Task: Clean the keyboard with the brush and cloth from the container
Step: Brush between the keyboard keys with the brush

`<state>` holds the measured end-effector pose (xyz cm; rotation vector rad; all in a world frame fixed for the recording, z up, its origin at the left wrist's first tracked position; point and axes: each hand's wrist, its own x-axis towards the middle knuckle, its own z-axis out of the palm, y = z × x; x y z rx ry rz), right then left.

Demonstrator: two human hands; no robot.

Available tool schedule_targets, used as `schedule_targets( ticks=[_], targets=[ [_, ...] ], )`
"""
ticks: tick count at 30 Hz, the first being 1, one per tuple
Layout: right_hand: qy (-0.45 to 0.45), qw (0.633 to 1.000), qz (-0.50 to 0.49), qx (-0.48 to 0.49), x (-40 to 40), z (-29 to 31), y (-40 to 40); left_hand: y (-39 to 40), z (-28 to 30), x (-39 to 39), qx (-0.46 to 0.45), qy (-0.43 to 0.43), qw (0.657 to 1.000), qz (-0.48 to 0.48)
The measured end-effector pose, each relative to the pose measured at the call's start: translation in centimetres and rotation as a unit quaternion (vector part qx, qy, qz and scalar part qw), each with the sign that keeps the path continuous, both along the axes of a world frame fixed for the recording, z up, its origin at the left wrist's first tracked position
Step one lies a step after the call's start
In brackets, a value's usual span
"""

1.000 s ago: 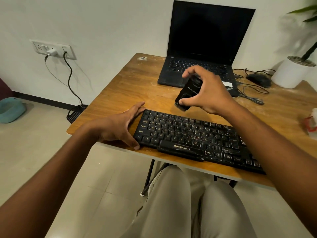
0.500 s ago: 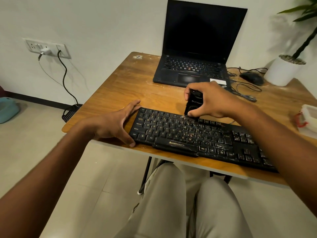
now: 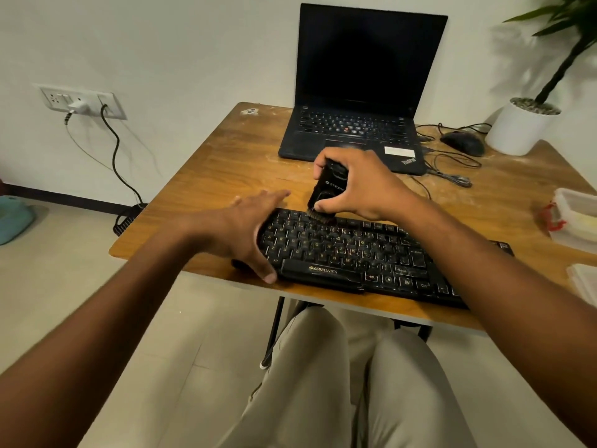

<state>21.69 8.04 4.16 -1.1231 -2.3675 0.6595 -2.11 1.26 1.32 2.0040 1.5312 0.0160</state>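
Brush (image 3: 329, 190) bristles on keyboard (image 3: 355, 250) (top row)

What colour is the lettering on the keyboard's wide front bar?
Gold on black, on the black keyboard held by the left hand; head view shows it.

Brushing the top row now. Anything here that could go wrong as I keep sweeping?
1. The keyboard lies right along the table's near edge, so a hard stroke might nudge it off; only the left hand steadies its left end.
2. The brush in the right hand is flicking dust away from you, likely toward the open laptop just behind.
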Motion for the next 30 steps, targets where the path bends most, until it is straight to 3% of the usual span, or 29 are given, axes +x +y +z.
schedule_targets(
  ticks=[5, 12, 18, 21, 30],
  targets=[
    [-0.046, 0.999, 0.001, -0.002, 1.0, -0.3, 0.1, 1.5, 0.0, 2.5, -0.001, 0.095, 0.993, -0.064],
    [-0.133, 0.991, -0.014, -0.005, 5.4, 1.2, 1.1, 1.3, 0.1, 2.1, -0.004, 0.082, 0.995, -0.056],
    [0.005, 1.0, -0.011, 0.007, 2.2, 1.1, 0.3, 0.5, 0.9, 2.3, 0.009, 0.109, 0.993, -0.047],
    [0.021, 1.0, -0.003, 0.001, 0.7, -0.8, 0.1, 0.6, 0.9, 2.2, 0.012, 0.105, 0.993, -0.043],
    [-0.152, 0.988, -0.001, 0.001, 4.1, 1.6, 1.0, 0.9, 0.7, 2.2, 0.019, 0.108, 0.992, -0.061]
  ],
)
